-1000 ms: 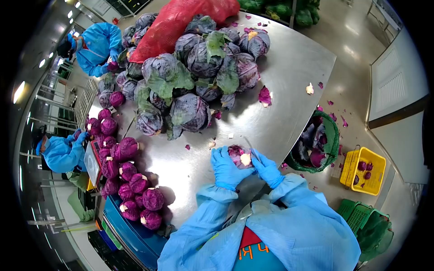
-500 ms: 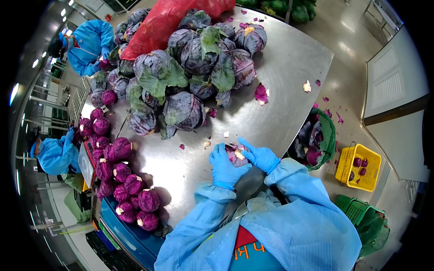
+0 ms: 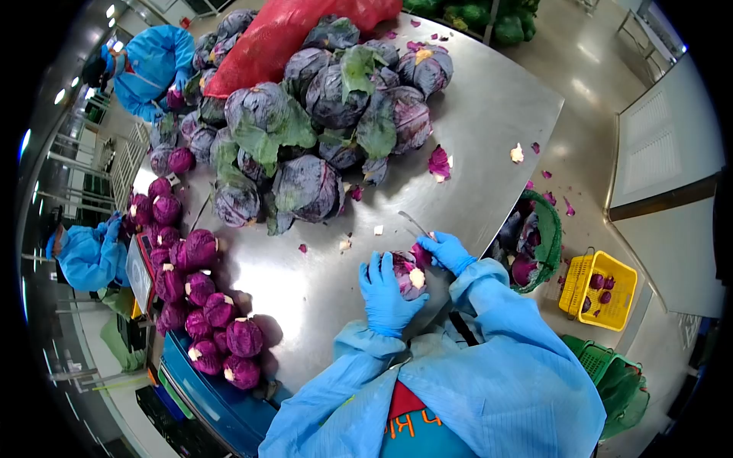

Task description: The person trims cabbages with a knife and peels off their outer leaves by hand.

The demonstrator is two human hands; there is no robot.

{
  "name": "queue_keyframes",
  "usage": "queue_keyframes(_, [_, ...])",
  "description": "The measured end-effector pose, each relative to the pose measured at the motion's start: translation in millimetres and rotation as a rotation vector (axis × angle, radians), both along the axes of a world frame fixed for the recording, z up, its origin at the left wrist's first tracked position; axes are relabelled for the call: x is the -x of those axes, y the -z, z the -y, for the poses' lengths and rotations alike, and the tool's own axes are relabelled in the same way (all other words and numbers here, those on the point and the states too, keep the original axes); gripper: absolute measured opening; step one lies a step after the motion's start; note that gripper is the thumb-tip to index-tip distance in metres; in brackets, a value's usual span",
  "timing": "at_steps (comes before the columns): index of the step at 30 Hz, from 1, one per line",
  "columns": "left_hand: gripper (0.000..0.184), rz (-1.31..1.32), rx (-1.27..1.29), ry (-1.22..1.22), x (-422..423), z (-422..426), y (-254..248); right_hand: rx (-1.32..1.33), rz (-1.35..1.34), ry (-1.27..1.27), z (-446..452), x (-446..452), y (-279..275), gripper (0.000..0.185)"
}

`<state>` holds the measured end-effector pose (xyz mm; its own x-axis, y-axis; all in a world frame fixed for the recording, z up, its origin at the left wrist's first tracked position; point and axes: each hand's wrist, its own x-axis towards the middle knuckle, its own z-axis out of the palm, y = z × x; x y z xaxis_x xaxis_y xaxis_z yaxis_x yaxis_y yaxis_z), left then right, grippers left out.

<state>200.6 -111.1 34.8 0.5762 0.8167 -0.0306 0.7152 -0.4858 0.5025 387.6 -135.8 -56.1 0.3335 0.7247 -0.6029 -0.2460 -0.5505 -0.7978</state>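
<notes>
My left hand, in a blue glove, is wrapped round a red cabbage at the table's near edge. The cabbage's pale cut stem end faces up and to the right. Just right of it, my gloved right hand grips a small knife, its thin curved blade pointing up and left, away from the cabbage. A purple leaf piece shows between my right fingers and the cabbage; whether it is detached I cannot tell. The knife's handle is hidden in the hand.
Untrimmed cabbages and a red mesh sack crowd the far side of the steel table. Trimmed purple cabbages are piled at left. A green-lined leaf bin and yellow basket stand right. Two co-workers work at left.
My right hand has drawn back slightly to the right of the cabbage, with the purple leaf piece now showing beside its fingers. The knife blade has come into clear view. My left hand keeps its hold.
</notes>
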Motion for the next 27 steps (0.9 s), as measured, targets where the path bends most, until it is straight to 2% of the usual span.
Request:
queue_keyframes(2, [0.11, 0.167, -0.038, 0.086, 26.3, -9.6, 17.6, 0.059, 0.028, 0.044, 6.7, 4.5, -1.8, 0.035])
queue_keyframes(3, [0.111, 0.279, 0.067, 0.086, 39.7, -18.3, 25.9, 0.083, 0.048, 0.067, 9.5, 2.8, -0.6, 0.034])
queue_keyframes(4, [0.112, 0.391, 0.17, 0.079, 55.1, -24.3, 33.7, 0.021, 0.35, -0.002, 11.1, 2.0, 22.0, 0.034])
queue_keyframes(5, [0.113, 0.502, 0.271, 0.079, 66.2, -28.0, 39.3, -0.013, 0.446, 0.044, 22.8, 0.1, 40.0, 0.036])
queue_keyframes(6, [0.119, 0.691, 0.472, -0.027, 73.8, -26.3, 43.9, -0.052, 0.545, 0.089, 27.6, -1.8, 44.8, 0.038])
queue_keyframes(7, [0.12, 0.754, 0.511, -0.083, 81.1, -25.6, 44.7, -0.088, 0.64, 0.13, 32.8, -5.0, 46.0, 0.04])
queue_keyframes(9, [0.12, 0.828, 0.592, -0.131, 93.4, -23.8, 42.3, 0.188, 0.811, 0.032, 50.9, -39.8, 31.3, 0.042])
queue_keyframes(11, [0.118, 0.804, 0.535, -0.136, 99.6, -20.4, 51.2, 0.507, 0.913, -0.144, 72.3, -78.8, -8.8, 0.058])
queue_keyframes(13, [0.116, 0.725, 0.467, -0.095, 101.4, -18.9, 54.4, 0.34, 1.09, 0.154, 106.5, -102.8, -8.1, 0.078])
queue_keyframes(15, [0.115, 0.58, 0.388, -0.003, 91.9, -27.0, 46.3, 0.592, 1.1, 0.231, 94.0, -92.8, -65.7, 0.087])
queue_keyframes(16, [0.116, 0.497, 0.326, 0.029, 82.9, -29.8, 35.6, 0.378, 1.115, 0.268, 91.0, -83.3, -71.5, 0.081])
queue_keyframes(19, [0.114, 0.317, 0.251, 0.173, 65.1, -40.2, 31.9, -0.096, 0.419, 0.074, 58.0, -28.8, -70.6, 0.054])
queue_keyframes(22, [0.114, 0.301, 0.305, 0.241, 54.1, -53.3, 35.4, -0.296, 0.451, -0.341, 19.1, 34.4, -88.4, 0.06])
queue_keyframes(25, [0.113, 0.204, 0.341, 0.303, 47.1, -61.0, 18.6, -0.413, 0.444, -0.534, 0.4, 38.5, -59.8, 0.061])
queue_keyframes(26, [0.113, 0.167, 0.355, 0.325, 45.6, -61.5, 13.3, -0.533, 0.432, -0.507, -1.9, 34.9, -49.9, 0.047])
queue_keyframes(27, [0.115, 0.15, 0.318, 0.349, 47.0, -61.8, 15.9, -0.541, 0.576, -0.599, -6.3, 31.9, -55.3, 0.041])
